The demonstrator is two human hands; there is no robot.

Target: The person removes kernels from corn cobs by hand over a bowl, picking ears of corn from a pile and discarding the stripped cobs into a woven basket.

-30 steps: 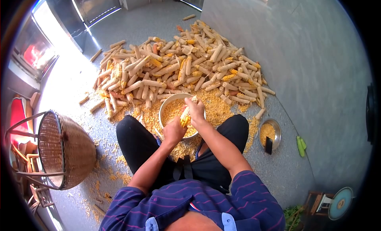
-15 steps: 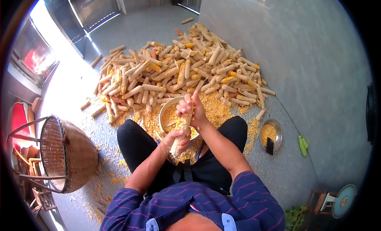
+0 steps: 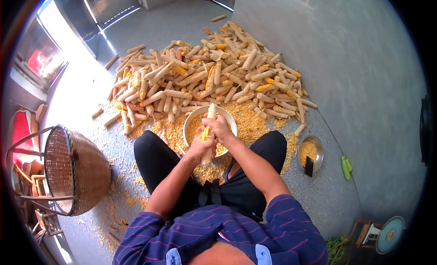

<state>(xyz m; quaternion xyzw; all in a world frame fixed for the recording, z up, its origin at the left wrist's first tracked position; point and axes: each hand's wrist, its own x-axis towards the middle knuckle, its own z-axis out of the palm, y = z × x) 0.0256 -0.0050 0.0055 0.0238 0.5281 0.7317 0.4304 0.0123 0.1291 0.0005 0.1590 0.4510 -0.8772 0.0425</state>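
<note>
Both hands are closed round a corn cob point(image 3: 211, 112) held nearly upright in the view, above the near part of a white bowl point(image 3: 188, 120). My left hand point(image 3: 200, 147) grips its lower part, and the pale lower end sticks out below. Higher up, my right hand point(image 3: 221, 129) wraps the cob, whose bare pale tip rises past the fingers. Between the hands a patch of yellow kernels shows on the cob. Loose yellow kernels point(image 3: 248, 121) lie in the bowl and around it on the floor.
A big heap of mostly stripped cobs point(image 3: 195, 78) lies beyond the bowl. On the left stands a wicker basket point(image 3: 91, 174). To the right are a metal bowl point(image 3: 318, 149) with kernels, a black object point(image 3: 309, 166) at its rim, and green pods point(image 3: 346, 168) by the wall.
The cob has turned in my hands and its bare tip now points up past my right hand. My right hand's fingers, raised half a second ago, have closed lower round it.
</note>
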